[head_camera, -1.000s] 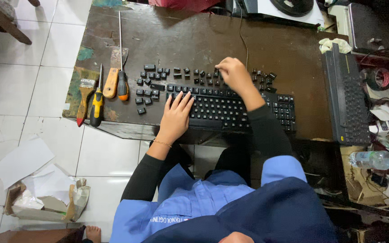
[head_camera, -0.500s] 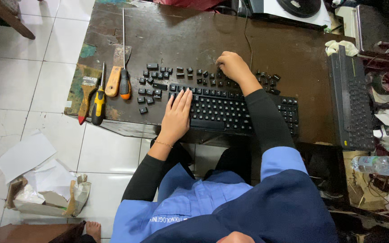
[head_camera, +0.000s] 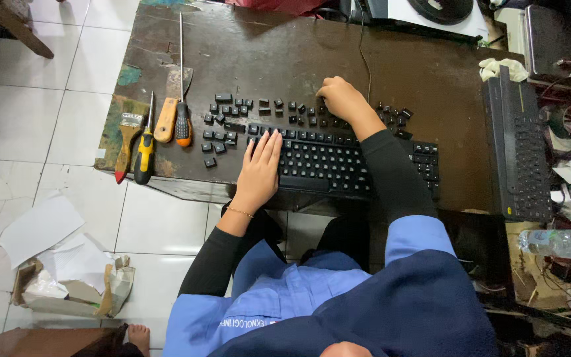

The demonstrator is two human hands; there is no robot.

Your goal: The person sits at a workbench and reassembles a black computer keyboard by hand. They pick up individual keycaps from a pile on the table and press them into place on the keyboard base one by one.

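Observation:
A black keyboard [head_camera: 338,165] lies at the near edge of a dark wooden table [head_camera: 285,59]. Several black loose keycaps [head_camera: 226,125] are scattered just beyond it and by its left end. My left hand [head_camera: 259,168] rests flat on the keyboard's left end, fingers spread and holding nothing. My right hand [head_camera: 338,99] is curled over the row of loose keycaps behind the keyboard. Its fingertips point down among them, and they hide whether a cap is pinched.
Left of the keycaps lie a paint brush [head_camera: 127,142], a yellow-black screwdriver [head_camera: 144,155], a wooden-handled tool [head_camera: 165,120] and an orange-black screwdriver [head_camera: 183,125]. A second black keyboard [head_camera: 520,152] lies along the table's right edge. On the floor at the left is a torn cardboard box [head_camera: 67,291].
My right hand has shifted slightly farther from me and to the left over the loose keycaps. My left hand stays flat on the keyboard.

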